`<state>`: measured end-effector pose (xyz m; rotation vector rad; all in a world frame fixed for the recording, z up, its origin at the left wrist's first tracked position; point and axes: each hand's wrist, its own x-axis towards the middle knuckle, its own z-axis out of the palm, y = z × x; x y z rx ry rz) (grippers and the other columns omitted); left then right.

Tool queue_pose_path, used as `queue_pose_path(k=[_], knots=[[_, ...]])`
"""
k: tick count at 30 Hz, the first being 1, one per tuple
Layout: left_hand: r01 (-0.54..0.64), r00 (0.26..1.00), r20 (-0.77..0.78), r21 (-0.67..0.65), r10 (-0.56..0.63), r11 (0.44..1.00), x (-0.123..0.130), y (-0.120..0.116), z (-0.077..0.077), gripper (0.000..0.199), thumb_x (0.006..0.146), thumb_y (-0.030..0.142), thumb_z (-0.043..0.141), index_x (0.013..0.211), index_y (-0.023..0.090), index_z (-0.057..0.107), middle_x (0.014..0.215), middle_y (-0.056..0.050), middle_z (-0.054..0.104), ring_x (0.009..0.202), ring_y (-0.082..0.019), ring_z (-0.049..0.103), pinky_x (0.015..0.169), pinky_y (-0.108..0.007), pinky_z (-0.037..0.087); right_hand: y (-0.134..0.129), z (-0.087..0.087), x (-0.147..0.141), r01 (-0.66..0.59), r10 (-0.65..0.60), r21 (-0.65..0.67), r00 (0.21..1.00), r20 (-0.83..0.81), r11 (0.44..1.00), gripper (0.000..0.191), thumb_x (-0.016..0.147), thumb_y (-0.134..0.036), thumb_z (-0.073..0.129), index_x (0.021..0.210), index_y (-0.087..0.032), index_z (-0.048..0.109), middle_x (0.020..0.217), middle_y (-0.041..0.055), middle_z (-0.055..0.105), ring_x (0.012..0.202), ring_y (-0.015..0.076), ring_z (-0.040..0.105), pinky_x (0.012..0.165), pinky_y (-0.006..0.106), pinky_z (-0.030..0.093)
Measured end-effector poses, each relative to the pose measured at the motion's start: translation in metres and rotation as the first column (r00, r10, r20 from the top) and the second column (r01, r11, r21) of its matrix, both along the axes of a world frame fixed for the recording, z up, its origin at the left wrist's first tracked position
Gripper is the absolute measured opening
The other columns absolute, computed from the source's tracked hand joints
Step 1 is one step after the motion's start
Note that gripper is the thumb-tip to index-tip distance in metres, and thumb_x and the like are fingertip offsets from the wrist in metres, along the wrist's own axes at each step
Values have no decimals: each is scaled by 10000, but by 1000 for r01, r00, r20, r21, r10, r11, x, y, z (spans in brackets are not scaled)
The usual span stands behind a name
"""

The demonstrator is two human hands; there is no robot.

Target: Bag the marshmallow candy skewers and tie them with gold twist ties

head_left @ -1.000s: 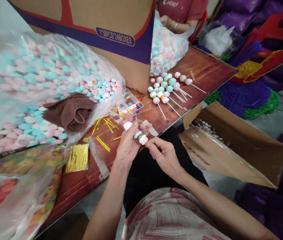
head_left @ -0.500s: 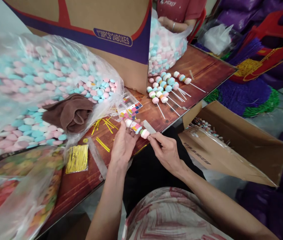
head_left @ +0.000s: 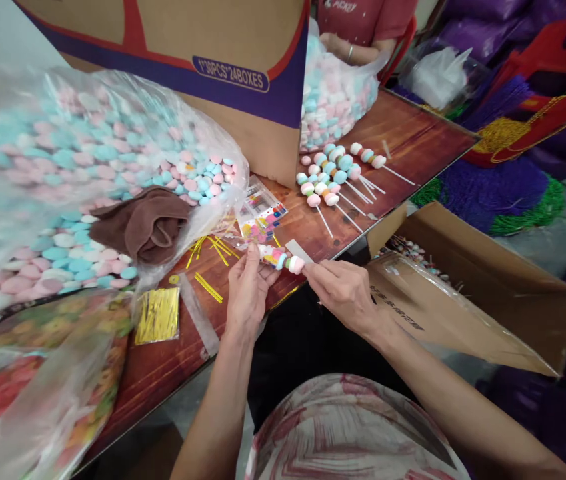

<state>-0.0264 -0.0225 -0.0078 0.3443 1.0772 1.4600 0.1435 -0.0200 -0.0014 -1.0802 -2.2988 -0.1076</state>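
Observation:
Between my two hands a marshmallow skewer (head_left: 283,260) lies across, pink at its right end, with a colourful printed wrapper around its left part. My left hand (head_left: 249,283) is closed around the left end, the thumb over the outermost marshmallow. My right hand (head_left: 339,287) pinches the skewer just beyond the pink end; the stick there is hidden by the fingers. Printed clear packets (head_left: 261,210) lie on the table behind the skewer. Loose yellow twist ties (head_left: 209,287) are left of my left hand, and a packet of twist ties (head_left: 157,315) is nearer the table edge.
Several marshmallow skewers (head_left: 335,170) rest on the table (head_left: 413,130). A big bag of marshmallows (head_left: 113,143) with a brown cloth (head_left: 145,223) fills the left. A tall carton (head_left: 243,120) stands behind; an open carton (head_left: 507,267) holds skewers at right. Another person (head_left: 367,27) sits across.
My left thumb now covers the white end marshmallow that showed before. My right hand has shifted slightly right, still pinching beyond the pink end. The whole view has moved a little.

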Motion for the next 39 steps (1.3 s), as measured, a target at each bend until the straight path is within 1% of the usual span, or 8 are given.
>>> queue_pose_path(k=[6, 13, 18, 22, 25, 28, 35, 39], knots=[[63, 998, -13, -47, -64, 997, 2, 0, 1, 338, 784, 433, 736, 891, 122, 659, 873, -87, 750, 801, -186, 726, 833, -333, 567, -1, -6, -10, 1, -4, 147, 1000, 22, 989, 295, 948, -126, 528, 663, -183, 581, 561, -23, 502, 527, 106, 409, 582, 285, 300], [110, 993, -30, -41, -112, 993, 1, -5, 2, 384, 817, 494, 680, 950, 141, 609, 897, -98, 742, 831, -203, 731, 802, -328, 575, -2, -13, -15, 26, -24, 17, 994, -108, 999, 266, 960, -145, 521, 714, -172, 617, 602, -16, 572, 548, 88, 488, 607, 234, 376], [29, 974, -223, -31, -35, 999, 11, -21, 0, 331, 806, 452, 703, 939, 194, 543, 903, -54, 737, 849, -194, 732, 723, -268, 566, -5, -17, -13, 44, -51, -46, 984, -170, 998, 280, 965, -154, 515, 703, -163, 615, 584, 2, 581, 544, 99, 520, 600, 232, 402], [0, 910, -414, 34, 14, 999, 18, -26, -5, 245, 799, 383, 707, 920, 185, 628, 910, -36, 719, 829, -174, 722, 688, -240, 562, -6, -18, -16, 50, -59, -47, 974, -220, 998, 261, 970, -159, 503, 738, -173, 623, 598, 7, 603, 549, 104, 531, 599, 233, 409], [-43, 866, -493, 96, 85, 994, 17, -23, -12, 208, 808, 338, 691, 938, 180, 654, 881, -34, 719, 764, -165, 712, 697, -270, 571, -8, -18, -17, 51, -67, -72, 967, -244, 996, 268, 971, -164, 497, 732, -173, 618, 594, 5, 590, 532, 101, 511, 581, 235, 404], [-66, 777, -611, 158, 150, 985, 14, -20, -20, 209, 825, 329, 664, 971, 181, 683, 921, -57, 727, 804, -184, 707, 756, -319, 574, -9, -18, -18, 35, -67, -119, 959, -276, 992, 250, 970, -171, 499, 754, -170, 624, 622, 11, 607, 548, 101, 527, 588, 230, 414], [38, 434, -871, 274, 231, 961, 11, -20, -28, 192, 886, 257, 581, 1010, 199, 715, 970, -57, 727, 869, -178, 690, 829, -328, 543, -10, -17, -18, 19, -81, -185, 939, -334, 983, 235, 969, -183, 503, 777, -168, 637, 648, 20, 633, 576, 105, 565, 609, 222, 436], [56, 340, -902, 301, 265, 952, 12, -19, -24, 181, 896, 223, 558, 992, 191, 709, 917, -47, 723, 811, -155, 677, 762, -286, 529, -12, -16, -19, 5, -92, -230, 925, -368, 973, 230, 973, -190, 498, 795, -170, 642, 671, 23, 652, 599, 103, 585, 624, 213, 446]])
